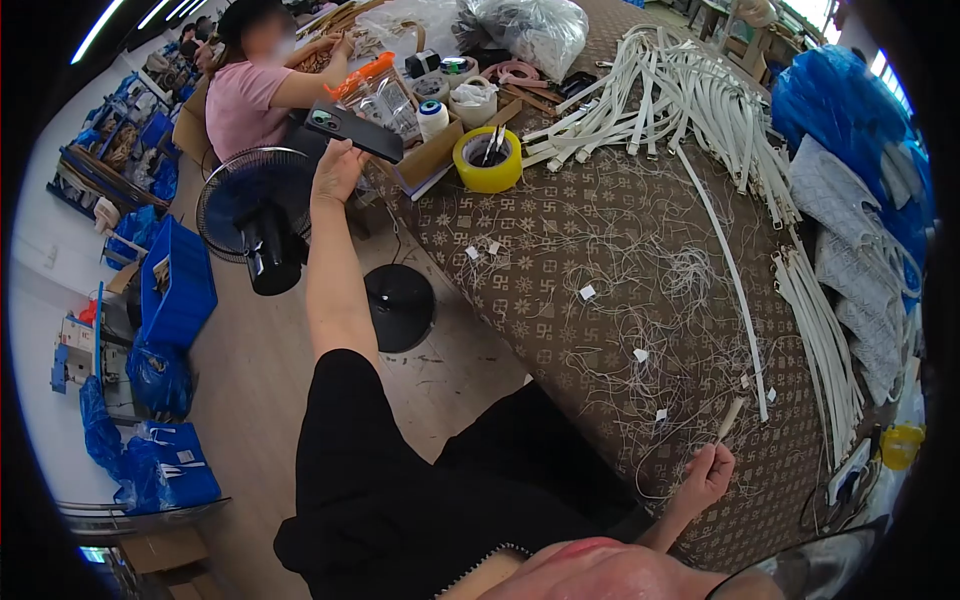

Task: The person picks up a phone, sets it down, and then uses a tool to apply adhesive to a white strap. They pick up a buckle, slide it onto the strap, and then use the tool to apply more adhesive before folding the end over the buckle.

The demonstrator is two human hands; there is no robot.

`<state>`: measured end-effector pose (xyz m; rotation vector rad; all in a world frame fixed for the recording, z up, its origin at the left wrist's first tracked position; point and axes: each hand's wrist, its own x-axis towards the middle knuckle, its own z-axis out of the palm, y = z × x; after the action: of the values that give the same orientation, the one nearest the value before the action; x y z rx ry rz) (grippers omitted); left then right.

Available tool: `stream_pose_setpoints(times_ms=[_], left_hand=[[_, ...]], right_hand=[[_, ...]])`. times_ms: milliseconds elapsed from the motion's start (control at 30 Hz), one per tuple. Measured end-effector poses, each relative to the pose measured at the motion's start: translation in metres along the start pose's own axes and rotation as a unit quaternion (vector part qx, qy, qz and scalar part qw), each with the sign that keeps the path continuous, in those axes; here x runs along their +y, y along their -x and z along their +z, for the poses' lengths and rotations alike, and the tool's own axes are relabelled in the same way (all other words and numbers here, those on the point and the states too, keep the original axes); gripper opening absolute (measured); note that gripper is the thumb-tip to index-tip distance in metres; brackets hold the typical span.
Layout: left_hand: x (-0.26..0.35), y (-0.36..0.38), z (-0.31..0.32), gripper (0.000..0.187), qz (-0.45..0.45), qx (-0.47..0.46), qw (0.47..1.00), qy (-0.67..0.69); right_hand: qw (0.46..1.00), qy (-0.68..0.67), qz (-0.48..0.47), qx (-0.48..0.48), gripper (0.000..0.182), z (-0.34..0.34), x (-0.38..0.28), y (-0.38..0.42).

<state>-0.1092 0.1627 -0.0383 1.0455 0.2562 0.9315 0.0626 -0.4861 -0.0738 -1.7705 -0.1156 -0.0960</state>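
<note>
My left hand (340, 172) is raised beyond the table's left edge with a dark smartphone (355, 135) gripped in it, camera lenses facing up. Low over the right part of the table, my right hand (706, 476) pinches a short beige stick-like piece (732, 418) that points away from me; its exact kind I cannot tell. Loose threads (690, 280) and small white tags (640, 356) lie scattered beyond that hand. A single white strap (722, 245) stretches across the cloth toward it from a large heap of white belts (660, 95) with metal buckles.
Yellow tape (488, 160) stands beside a cardboard box of spools (432, 120). More white belts (815, 340) hang along the right side. Left of the patterned table (500, 260) are a black fan (270, 220), a seated person (250, 90) and blue crates (178, 290).
</note>
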Motion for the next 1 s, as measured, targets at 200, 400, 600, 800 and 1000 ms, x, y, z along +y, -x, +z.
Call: stream_pose_setpoints(times_ms=[200, 400, 600, 800, 1000], left_hand=[[0.008, 0.002, 0.021, 0.058, 0.009, 0.006, 1.0, -0.022], [0.001, -0.026, 0.043, 0.051, -0.014, 0.04, 0.917, -0.396], [-0.023, -0.016, 0.104, 0.07, 0.098, 0.224, 0.704, -0.666], [-0.041, -0.021, 0.096, 0.082, 0.107, 0.233, 0.687, -0.68], [-0.046, 0.037, 0.126, 0.055, 0.239, 0.183, 0.771, -0.561]], right_hand=[[1.0, -0.017, -0.005, -0.004, 0.01, 0.001, 0.001, -0.002], [1.0, -0.011, -0.004, 0.003, 0.01, 0.001, -0.001, -0.001], [1.0, -0.012, 0.012, 0.017, 0.009, -0.003, -0.009, 0.005], [0.999, -0.032, -0.011, 0.012, 0.009, -0.013, 0.0, 0.008], [1.0, -0.002, -0.012, 0.018, 0.009, -0.008, -0.001, 0.011]])
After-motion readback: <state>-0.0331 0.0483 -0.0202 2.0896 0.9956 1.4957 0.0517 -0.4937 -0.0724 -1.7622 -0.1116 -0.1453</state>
